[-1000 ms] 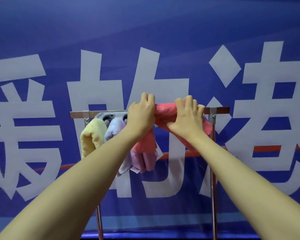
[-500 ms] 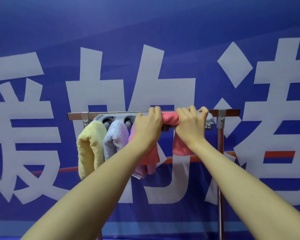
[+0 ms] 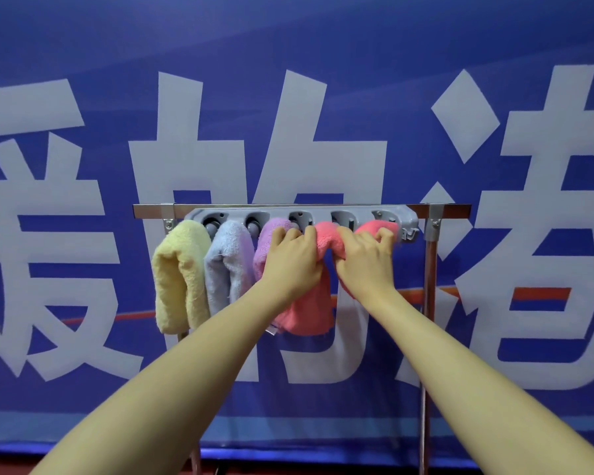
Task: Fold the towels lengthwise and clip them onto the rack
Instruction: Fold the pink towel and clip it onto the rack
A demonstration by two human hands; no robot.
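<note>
At the grey clip rack (image 3: pixel 407 219), mounted on a horizontal metal bar (image 3: pixel 148 211) carried by an upright post (image 3: pixel 430 269), both hands work a coral towel (image 3: pixel 306 313). The left hand (image 3: pixel 290 258) has its grip clamped on the towel's upper fold, fingers curled over the cloth just below the fourth clip slot. The right hand (image 3: pixel 366 262) has its grip likewise clamped on the same towel, bunching the cloth beneath the fifth slot at the right end of the rack. The longer part of the towel hangs down between and below the two wrists. Left of the hands, three folded towels hang from the rack side by side: a yellow towel (image 3: pixel 179 279), a pale blue towel (image 3: pixel 225 265) and a lilac towel (image 3: pixel 271 238), which the left hand partly covers. A blue banner (image 3: pixel 288 46) with large white characters fills the background.
</note>
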